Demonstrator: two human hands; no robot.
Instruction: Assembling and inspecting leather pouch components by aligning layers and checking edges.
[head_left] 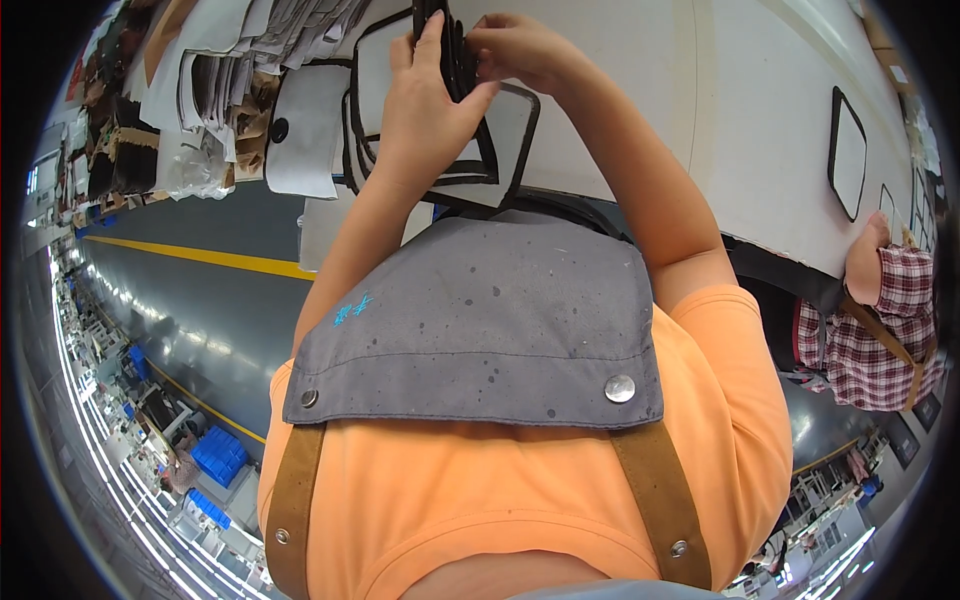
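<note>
Gripping a narrow, glossy black stacked piece (458, 60) between fingers and thumb, your left hand (425, 110) is holding it above white, black-rimmed panels (512, 130) lying by the white surface's (640, 60) near edge. Your right hand (525, 50) is bending its fingers beside the piece; whether they are pinching it, I cannot tell. Open room is stretching rightward; grey-white paper stacks (300, 30) are crowding the left.

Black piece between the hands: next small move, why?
Probably pinch the black piece with the right hand: its bent fingertips are at the piece's right side, while the left hand appears to hold it steady.
</note>
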